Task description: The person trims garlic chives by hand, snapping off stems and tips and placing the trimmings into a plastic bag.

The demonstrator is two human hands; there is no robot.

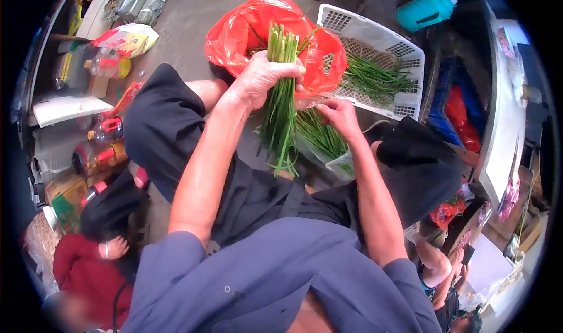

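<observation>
My left hand (262,79) is closed around a thick bunch of chives (282,98), pale cut ends up and green leaves hanging down. Behind the bunch, a red plastic bag (231,31) stands wide with its rim folded out. My right hand (340,116) has its fingers bent together just above more chives (322,134), which lie in a clear plastic bag (343,166) between my knees. What its fingertips pinch, if anything, is hidden. Further chives (375,78) are spread inside a white plastic basket (413,69) beyond my right hand.
A teal jug (425,10) stands behind the basket. Plastic bottles (108,127) and packets line the left side. A person in a red sleeve (88,262) sits at lower left, and another person's arm (434,265) shows at lower right. A blue crate (448,119) holds red bags.
</observation>
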